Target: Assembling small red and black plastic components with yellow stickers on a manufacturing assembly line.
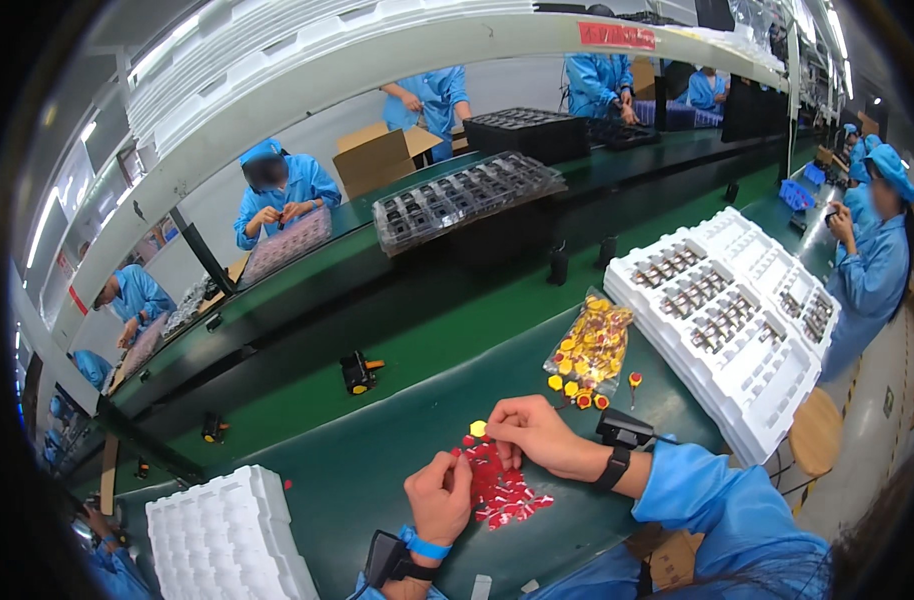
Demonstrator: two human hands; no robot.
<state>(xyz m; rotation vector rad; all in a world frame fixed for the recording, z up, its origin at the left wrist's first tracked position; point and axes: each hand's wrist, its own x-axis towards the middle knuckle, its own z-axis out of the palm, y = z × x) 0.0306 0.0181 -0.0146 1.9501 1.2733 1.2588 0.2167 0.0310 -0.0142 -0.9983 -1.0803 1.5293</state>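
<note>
Both my hands work close together over a pile of small red and white pieces [512, 497] on the dark green table. My left hand [442, 495] is at the pile's left side, thumb and forefinger pinched; a bit of red shows at the fingertips, but what they hold is too small to make out. My right hand [539, 436] reaches in from the right, its fingers bent and pinched over the pile, their grip hidden. Just beside its fingertips is a small yellow hexagonal piece [478, 428], with red by it.
Beyond my right hand lies a clear bag of yellow and red pieces [599, 335], several loose around it. A white foam tray [752, 400] with metal parts stands right, another white tray [222, 530] left. A green conveyor [447, 345] carries black parts; co-workers sit beyond.
</note>
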